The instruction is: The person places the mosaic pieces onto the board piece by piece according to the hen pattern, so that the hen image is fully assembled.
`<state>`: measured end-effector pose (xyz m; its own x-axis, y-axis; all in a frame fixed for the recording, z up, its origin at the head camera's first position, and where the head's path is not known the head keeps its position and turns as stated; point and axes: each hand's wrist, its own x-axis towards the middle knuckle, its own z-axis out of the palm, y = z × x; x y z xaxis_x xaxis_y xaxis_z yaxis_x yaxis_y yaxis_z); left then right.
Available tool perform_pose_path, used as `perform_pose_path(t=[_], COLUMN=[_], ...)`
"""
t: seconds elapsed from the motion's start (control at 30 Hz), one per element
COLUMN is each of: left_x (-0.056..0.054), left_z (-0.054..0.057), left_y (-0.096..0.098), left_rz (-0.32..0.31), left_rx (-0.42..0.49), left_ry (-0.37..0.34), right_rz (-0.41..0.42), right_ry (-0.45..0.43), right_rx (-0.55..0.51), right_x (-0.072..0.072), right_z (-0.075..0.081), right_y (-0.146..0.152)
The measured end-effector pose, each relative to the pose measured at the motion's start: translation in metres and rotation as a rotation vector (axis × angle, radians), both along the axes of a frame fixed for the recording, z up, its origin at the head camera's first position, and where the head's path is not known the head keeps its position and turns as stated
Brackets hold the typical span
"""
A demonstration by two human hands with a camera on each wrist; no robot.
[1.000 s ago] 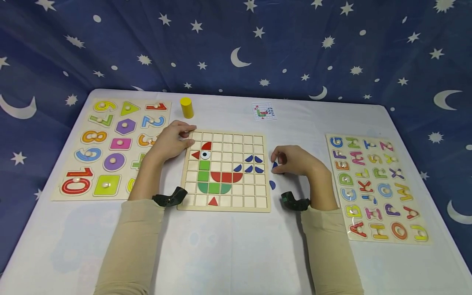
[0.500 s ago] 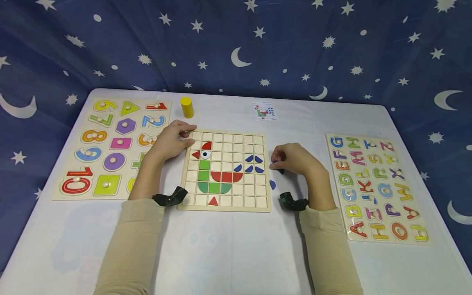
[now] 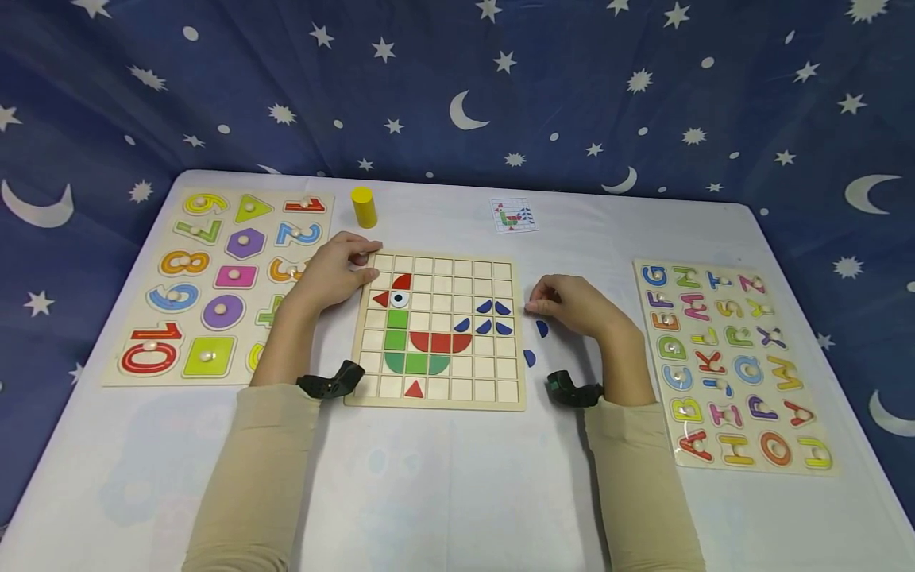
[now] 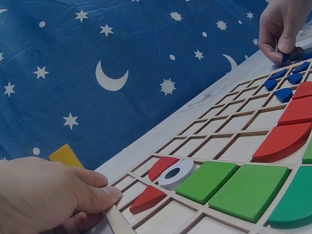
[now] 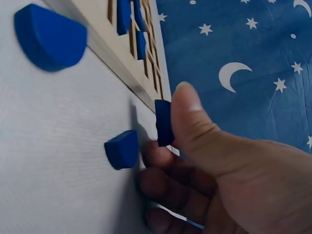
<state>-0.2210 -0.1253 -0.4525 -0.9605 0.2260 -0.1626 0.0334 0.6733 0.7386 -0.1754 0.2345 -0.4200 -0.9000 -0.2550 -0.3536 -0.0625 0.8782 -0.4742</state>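
Observation:
In the head view my left hand [image 3: 332, 274] holds the upper left corner of a wooden grid board [image 3: 436, 400], thumb and fingers around the corner. On the board, red, green and blue pieces form a bird with a round white eye piece [image 3: 399, 299]. Just off the board's right edge is my right hand [image 3: 575, 306]. In the right wrist view its thumb and fingers pinch a small blue wooden piece [image 5: 164, 123]. Below that hand lie two loose blue pieces, one nearer the hand [image 3: 542, 328] and one lower down [image 3: 529, 358].
A number and shape puzzle [image 3: 160, 282] lies at the left, partly behind my left forearm. An alphabet puzzle [image 3: 722, 318] lies at the right. Behind the board are a yellow cylinder [image 3: 364, 208] and a small card with a bird picture [image 3: 513, 215]. A starry blue curtain [image 3: 400, 87] hangs behind the table.
My right hand has risen slightly toward the back. One blue piece, earlier at its fingers, now lies loose on the table below it. My left hand stays at the board's corner.

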Motion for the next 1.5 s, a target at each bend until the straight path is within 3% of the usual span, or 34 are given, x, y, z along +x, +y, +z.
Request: perform_pose_path(t=[0.2,0.37,0.6,0.8,1.23,1.5], left_x=[0.0,0.001,0.001,0.0,0.0,0.0], left_z=[0.001,0.002,0.004,0.005,0.005,0.005], left_y=[0.001,0.002,0.001,0.001,-0.001,0.0], left_rz=[-0.005,-0.001,-0.009,-0.015,-0.004,0.001], left_rx=[0.006,0.007,0.005,0.005,0.011,0.015], left_ry=[0.002,-0.002,0.003,0.009,-0.006,-0.017], right_rz=[0.003,0.07,0.219,0.267,0.314,0.289], right_ry=[-0.012,-0.02,-0.064,-0.111,-0.125,-0.099], right_rx=[-0.107,-0.18,-0.157,-0.139,-0.07,-0.066], right_x=[0.003,0.007,0.013,0.016,0.016,0.017], right_z=[0.006,0.013,0.018,0.017,0.018,0.02], right_y=[-0.004,-0.022,-0.044,-0.053,-0.064,-0.059])
